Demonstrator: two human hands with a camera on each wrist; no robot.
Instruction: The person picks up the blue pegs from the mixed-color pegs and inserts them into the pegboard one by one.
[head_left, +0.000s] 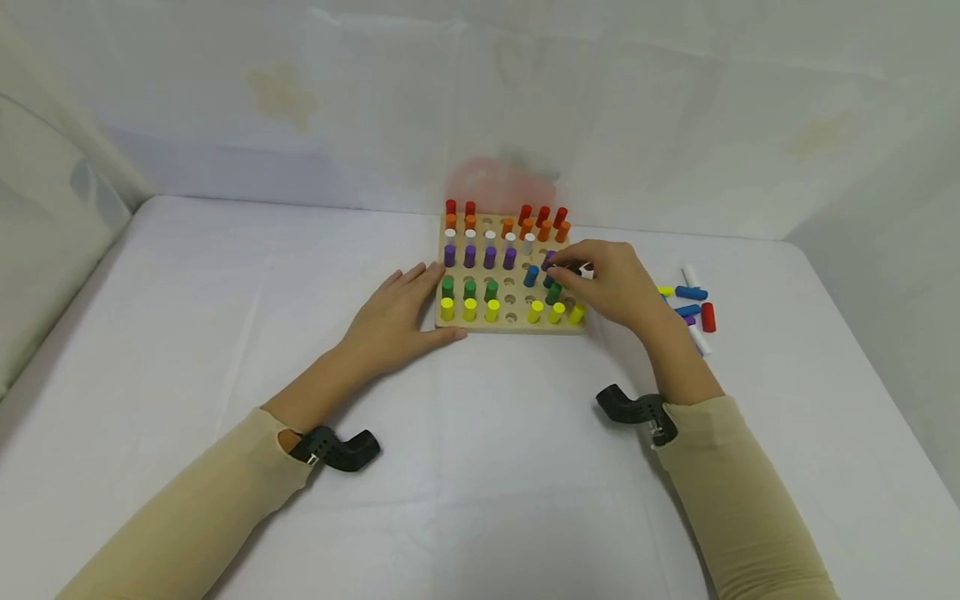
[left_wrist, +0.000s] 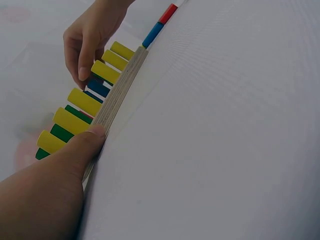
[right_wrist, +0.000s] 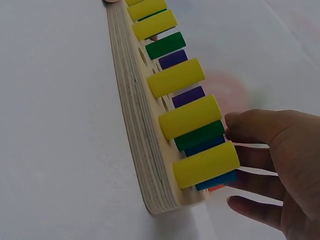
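A wooden pegboard (head_left: pixel 517 329) bears upright pegs in coloured rows, from red at the back to yellow in front, with some bare holes. My left hand (head_left: pixel 393 321) rests against its left side, fingers extended along the edge and thumb at the front corner. Over the right part of the board, my right hand (head_left: pixel 618 279) has thumb and index finger closed at the top of a blue peg (head_left: pixel 549 282), partly hidden by the fingertips. Another blue peg (head_left: pixel 531 276) stands just left of it. Yellow pegs (right_wrist: pixel 207 165) stand nearest the right wrist camera, with green ones behind.
Right of the board, partly behind the right wrist, loose pegs lie on the white tablecloth (head_left: pixel 480 458), among them a red peg (head_left: pixel 708 317), a blue peg (head_left: pixel 691 293) and a white peg (head_left: pixel 700 340). A pale hanging cloth (head_left: pixel 375 100) rises behind the table.
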